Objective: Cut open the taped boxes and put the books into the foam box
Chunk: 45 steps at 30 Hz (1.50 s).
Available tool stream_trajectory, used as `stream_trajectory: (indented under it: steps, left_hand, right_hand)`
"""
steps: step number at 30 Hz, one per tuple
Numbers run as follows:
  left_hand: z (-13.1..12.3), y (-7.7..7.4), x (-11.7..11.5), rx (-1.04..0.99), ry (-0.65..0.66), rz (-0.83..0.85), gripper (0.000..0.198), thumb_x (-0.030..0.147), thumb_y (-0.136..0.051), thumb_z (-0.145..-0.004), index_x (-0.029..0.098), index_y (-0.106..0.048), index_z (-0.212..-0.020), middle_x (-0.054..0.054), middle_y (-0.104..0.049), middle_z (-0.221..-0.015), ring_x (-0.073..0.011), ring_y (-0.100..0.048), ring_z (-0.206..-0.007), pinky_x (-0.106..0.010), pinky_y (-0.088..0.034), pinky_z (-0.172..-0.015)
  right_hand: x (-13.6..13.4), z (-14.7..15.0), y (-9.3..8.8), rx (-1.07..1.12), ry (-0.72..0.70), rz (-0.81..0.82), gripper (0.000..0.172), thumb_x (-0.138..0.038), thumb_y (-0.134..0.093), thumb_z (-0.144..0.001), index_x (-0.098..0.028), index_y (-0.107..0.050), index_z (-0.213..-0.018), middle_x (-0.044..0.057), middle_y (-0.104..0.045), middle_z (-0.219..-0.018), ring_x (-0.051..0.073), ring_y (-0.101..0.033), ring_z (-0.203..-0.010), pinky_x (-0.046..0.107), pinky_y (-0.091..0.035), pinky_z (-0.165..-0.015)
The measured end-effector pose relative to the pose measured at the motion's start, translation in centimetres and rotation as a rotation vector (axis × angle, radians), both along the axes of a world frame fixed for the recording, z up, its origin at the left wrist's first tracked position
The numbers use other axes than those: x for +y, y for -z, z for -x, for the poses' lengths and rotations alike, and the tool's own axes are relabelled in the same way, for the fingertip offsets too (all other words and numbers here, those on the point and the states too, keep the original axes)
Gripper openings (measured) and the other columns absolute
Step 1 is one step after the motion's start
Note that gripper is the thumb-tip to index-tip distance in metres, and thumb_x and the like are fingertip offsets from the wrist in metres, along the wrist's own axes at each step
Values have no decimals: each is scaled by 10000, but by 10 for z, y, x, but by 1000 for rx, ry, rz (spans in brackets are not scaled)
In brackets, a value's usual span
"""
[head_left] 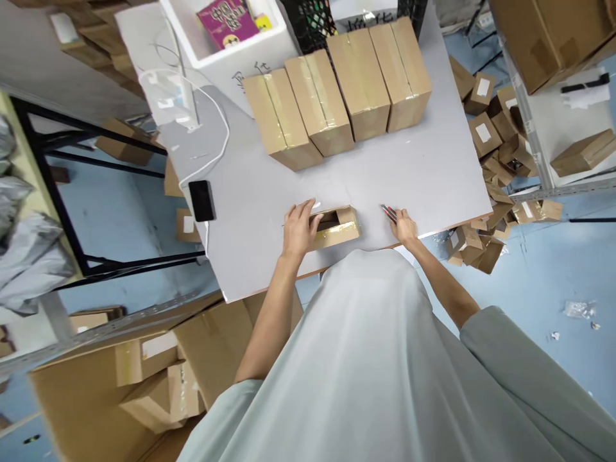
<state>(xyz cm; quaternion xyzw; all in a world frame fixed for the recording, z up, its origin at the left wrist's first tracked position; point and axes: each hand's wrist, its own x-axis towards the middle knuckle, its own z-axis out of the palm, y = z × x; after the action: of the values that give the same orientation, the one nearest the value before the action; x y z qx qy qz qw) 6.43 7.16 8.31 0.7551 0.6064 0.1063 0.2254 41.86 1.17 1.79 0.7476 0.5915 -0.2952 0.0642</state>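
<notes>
Near the front edge of the table lies a small narrow cardboard box, with a dark opening in its upper side and clear tape along its front. My left hand grips the box's left end, thumb by the opening and fingers curved over the far side. To the right of the box, my right hand is closed around a slim box cutter, dark with red parts. The cutter points away to the left, apart from the box. Part of its handle is hidden in my fingers.
Several taped cardboard boxes stand in a row at the back, beside a white foam bin. A black phone, a white cable and a power strip lie left. Cartons are heaped on the right; a large carton stands lower left.
</notes>
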Motion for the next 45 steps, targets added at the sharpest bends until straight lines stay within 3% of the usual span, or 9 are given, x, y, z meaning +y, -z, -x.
stream_trajectory:
  steps: [3, 7, 11, 15, 19, 26, 34, 40, 45]
  left_hand:
    - [23, -2, 6, 21, -107, -55, 580, 529, -489, -1120, 188, -570, -1583, -181, -626, -1606, -325, -569, -1512, -543, -303, -1369]
    - [45, 0, 3, -77, -200, 59, 566, 511, -500, -1123, 174, -580, -1571, -170, -741, -1447, -292, -698, -1342, -450, -518, -1193]
    - [45, 4, -3, -157, -236, 99, 503, 517, -498, -1126, 186, -674, -1461, -139, -778, -1355, -273, -740, -1240, -398, -554, -1118]
    - [37, 6, -3, -170, -273, 68, 470, 526, -489, -1129, 214, -715, -1399, -132, -753, -1310, -285, -724, -1214, -398, -548, -1090]
    - [27, 8, 3, -191, -336, 43, 473, 486, -457, -1137, 196, -708, -1414, -142, -734, -1263, -300, -709, -1169, -413, -537, -1063]
    - [20, 32, 21, -329, -500, 72, 413, 448, -560, -1072, 185, -750, -1327, -160, -728, -1231, -333, -677, -1200, -453, -506, -1114]
    - [24, 67, 25, -627, -725, 244, 414, 366, -597, -966, 136, -753, -1273, -80, -733, -930, -263, -691, -969, -420, -580, -978]
    - [-9, 68, 37, -650, -753, 131, 368, 237, -576, -955, 179, -742, -1279, -135, -714, -1260, -293, -654, -1212, -472, -511, -1142]
    - [-11, 50, 7, -342, -489, -83, 236, 288, -568, -1034, 240, -794, -1082, -157, -726, -1237, -375, -571, -1316, -576, -396, -1214]
  right_hand:
    - [-1, -12, 13, -52, -49, -45, 466, -257, -485, -1094, -122, -580, -1529, 239, -619, -1459, 327, -628, -1284, 432, -533, -1057]
    - [-2, -16, 13, -94, -84, -121, 481, -215, -471, -1083, -115, -597, -1535, 243, -637, -1454, 349, -570, -1341, 480, -464, -1160]
    - [8, 8, -12, 45, -169, -277, 458, -269, -489, -1091, -146, -640, -1506, 228, -629, -1488, 369, -565, -1361, 515, -477, -1168]
    - [27, 52, -48, 327, -574, -407, 465, -358, -611, -1092, -191, -639, -1525, 174, -647, -1498, 340, -568, -1393, 479, -487, -1187]
    - [47, 81, -76, 186, -837, -277, 595, -330, -806, -992, -136, -624, -1525, 197, -656, -1476, 362, -566, -1356, 470, -488, -1129]
    - [50, 95, -95, -7, -962, -166, 361, -310, -811, -994, -85, -724, -1261, 207, -700, -1305, 343, -602, -1262, 421, -472, -1070]
    - [31, 70, -85, -146, -992, -306, 283, -49, -500, -1086, -190, -696, -1232, 146, -739, -1225, 291, -639, -1123, 390, -444, -971]
    - [15, 40, -62, -190, -975, -306, 168, -143, -541, -1113, -169, -692, -1181, 166, -721, -1210, 310, -631, -1110, 403, -453, -967]
    - [-4, 34, -52, -44, -967, -321, 333, -431, -509, -1165, -159, -698, -1134, 171, -711, -1140, 321, -634, -1085, 422, -494, -962]
